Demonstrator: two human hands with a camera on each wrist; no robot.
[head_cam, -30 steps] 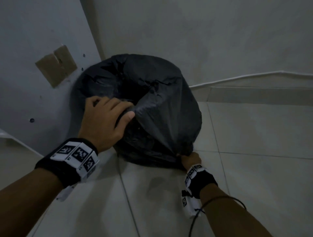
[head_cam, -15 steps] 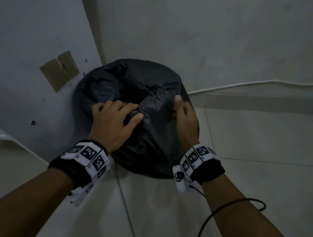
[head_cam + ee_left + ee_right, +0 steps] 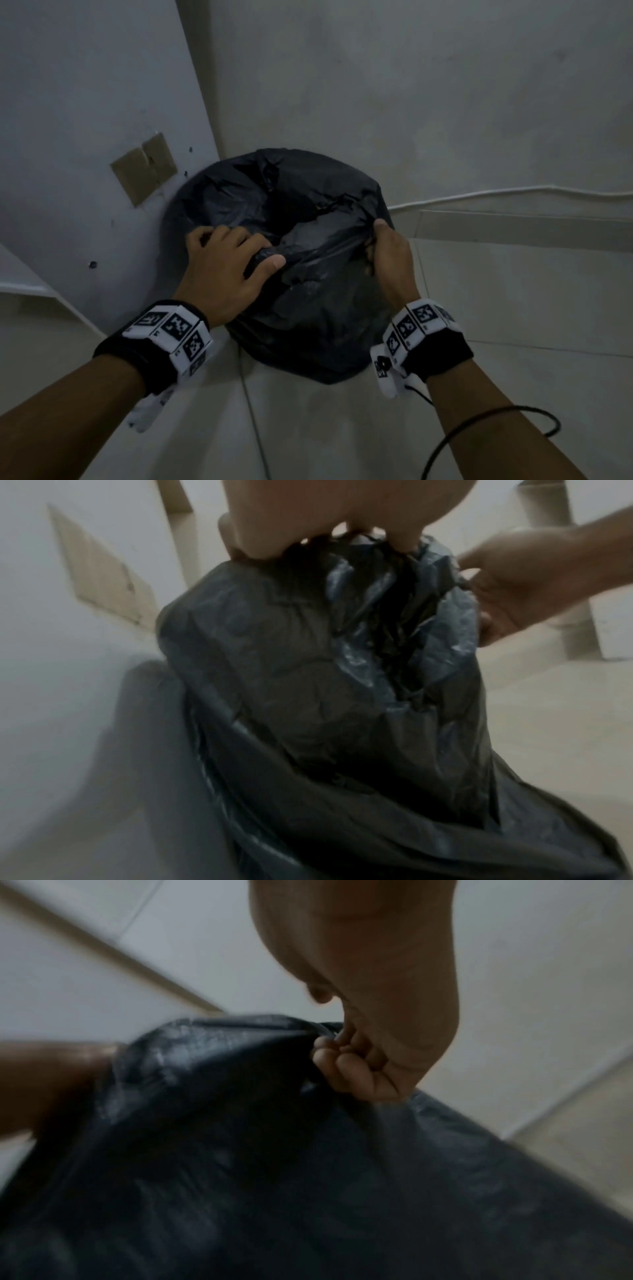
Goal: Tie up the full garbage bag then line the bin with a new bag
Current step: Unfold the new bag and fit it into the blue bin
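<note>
A black garbage bag (image 3: pixel 308 308) fills a round bin in the corner of the room; the bin itself is hidden under the plastic. My left hand (image 3: pixel 226 267) grips a bunched fold of the bag's top on the left side, thumb over the plastic. My right hand (image 3: pixel 387 260) pinches the bag's edge on the right, fingers curled into the plastic. Between the two hands the plastic is stretched taut. The left wrist view shows the garbage bag (image 3: pixel 308 669) gathered up under my left hand (image 3: pixel 342 520), with my right hand (image 3: pixel 514 582) at its rim. The right wrist view shows my right hand (image 3: pixel 359 1064) curled on the garbage bag (image 3: pixel 240 1150).
Grey walls (image 3: pixel 411 102) meet in a corner right behind the bin. A brown taped patch (image 3: pixel 144 168) sits on the left wall. A white cable (image 3: pixel 513 192) runs along the skirting on the right. Pale floor tiles (image 3: pixel 342 428) lie in front of the bin.
My right hand rose from the bag's bottom edge near the floor to the top right rim and took hold there. My left hand kept its grip on the left fold.
</note>
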